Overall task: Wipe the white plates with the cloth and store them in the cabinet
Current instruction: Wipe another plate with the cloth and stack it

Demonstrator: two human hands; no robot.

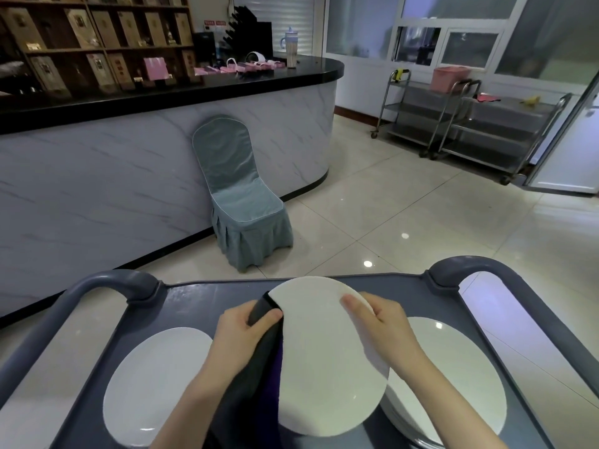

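I hold a white plate [321, 358] tilted up over the grey cart top [194, 296]. My right hand [379, 322] grips its right rim, fingers lying across the face. My left hand [243, 332] pinches a dark grey cloth [259, 361] against the plate's left edge; the cloth hangs down beside and behind the plate. One white plate [152, 387] lies flat on the cart at the left. A stack of white plates [453, 380] sits at the right, partly hidden by the held plate and my right forearm.
The cart has raised grey handles at the left [107, 280] and right [470, 267]. Beyond it stand a chair with a blue-grey cover [240, 196], a marble-fronted counter [129, 176], steel trolleys [486, 124] at the back right and an open white door [570, 150].
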